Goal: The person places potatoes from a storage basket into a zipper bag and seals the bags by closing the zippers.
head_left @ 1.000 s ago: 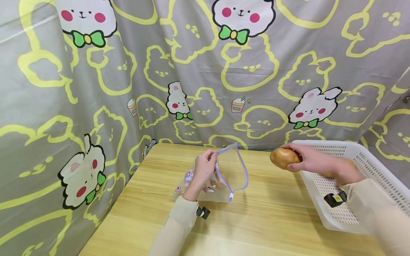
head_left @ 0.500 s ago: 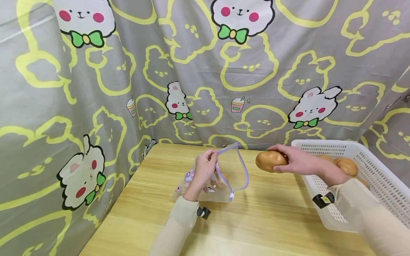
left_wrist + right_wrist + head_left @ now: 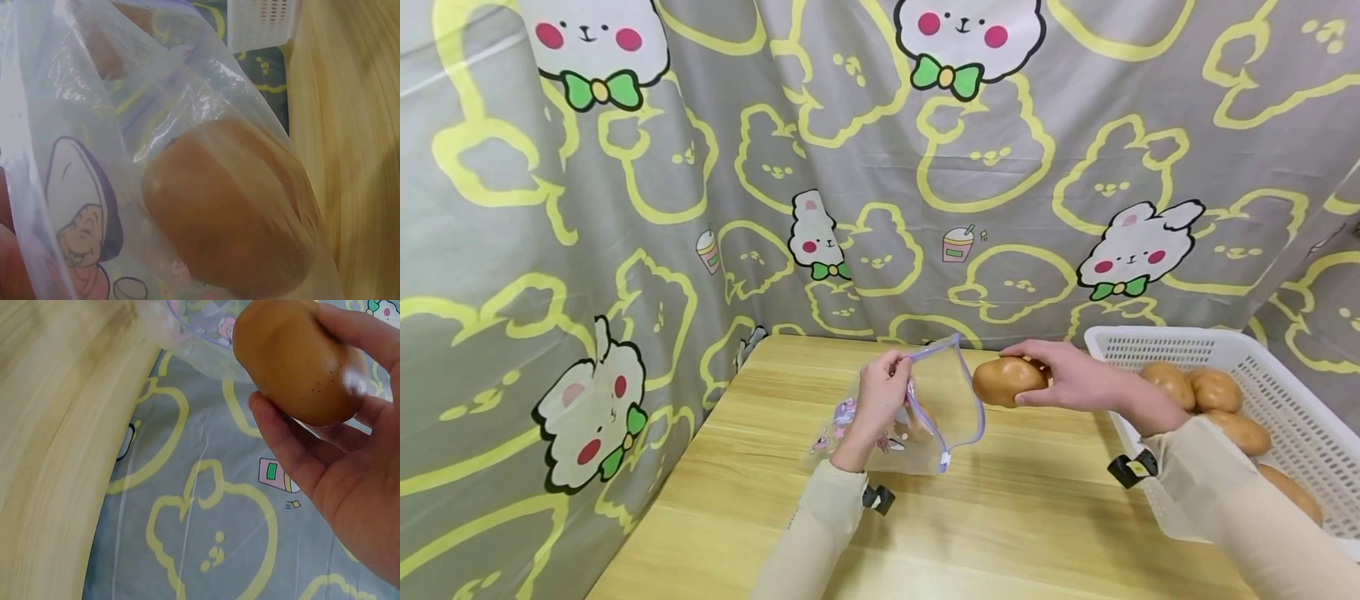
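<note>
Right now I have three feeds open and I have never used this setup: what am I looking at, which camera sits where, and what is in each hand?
There is no machine here: a person works with bare hands. The wide picture comes from a camera on the head, looking down at a wooden table backed by a cartoon-print curtain. The other two come from cameras on the wrists.

The left hand pinches the rim of a clear zip bag, holding it open. The left wrist view shows, close up, a potato already inside the bag.

The right hand grips another potato right at the bag's mouth; the right wrist view shows it in the fingers.

A white basket on the right holds more potatoes.
</note>
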`<state>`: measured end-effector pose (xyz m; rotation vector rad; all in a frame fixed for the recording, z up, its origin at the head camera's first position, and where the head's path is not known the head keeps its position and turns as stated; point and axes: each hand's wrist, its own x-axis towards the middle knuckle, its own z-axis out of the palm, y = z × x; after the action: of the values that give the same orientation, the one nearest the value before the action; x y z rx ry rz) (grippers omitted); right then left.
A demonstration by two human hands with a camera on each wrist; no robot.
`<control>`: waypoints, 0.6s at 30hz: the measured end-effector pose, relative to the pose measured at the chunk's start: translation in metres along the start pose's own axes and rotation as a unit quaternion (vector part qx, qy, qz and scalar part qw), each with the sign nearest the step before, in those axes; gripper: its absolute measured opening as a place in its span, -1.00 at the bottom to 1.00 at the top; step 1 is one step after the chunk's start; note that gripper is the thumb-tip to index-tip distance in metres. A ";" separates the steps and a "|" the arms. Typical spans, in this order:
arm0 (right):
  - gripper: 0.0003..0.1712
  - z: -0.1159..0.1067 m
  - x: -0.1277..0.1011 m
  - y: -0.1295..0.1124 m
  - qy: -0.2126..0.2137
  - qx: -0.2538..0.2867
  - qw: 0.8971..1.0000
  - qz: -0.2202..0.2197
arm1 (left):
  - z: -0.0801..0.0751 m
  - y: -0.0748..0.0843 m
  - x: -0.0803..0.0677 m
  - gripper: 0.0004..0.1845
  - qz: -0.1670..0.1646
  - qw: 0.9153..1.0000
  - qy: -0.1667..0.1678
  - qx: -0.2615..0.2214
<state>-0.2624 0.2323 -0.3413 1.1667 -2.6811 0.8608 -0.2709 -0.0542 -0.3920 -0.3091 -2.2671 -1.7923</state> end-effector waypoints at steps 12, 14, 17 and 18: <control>-0.33 0.012 0.014 -0.007 -0.021 0.046 0.999 0.001 | 0.003 0.001 0.002 -0.82 0.001 1.000 0.002 0.009; -0.32 0.013 0.016 -0.009 -0.025 0.032 0.999 0.003 | 0.003 0.002 0.002 -0.82 0.002 1.000 0.002 0.006; -0.35 0.015 0.018 -0.011 -0.030 0.023 0.999 0.007 | 0.004 0.002 0.002 -0.83 0.002 1.000 0.002 0.003; -0.37 0.016 0.019 -0.012 -0.032 0.025 0.999 0.007 | 0.004 0.002 0.001 -0.83 0.002 1.000 0.002 0.002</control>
<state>-0.2652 0.2050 -0.3438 1.2076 -2.7359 0.9123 -0.2718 -0.0501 -0.3905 -0.3080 -2.2657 -1.7835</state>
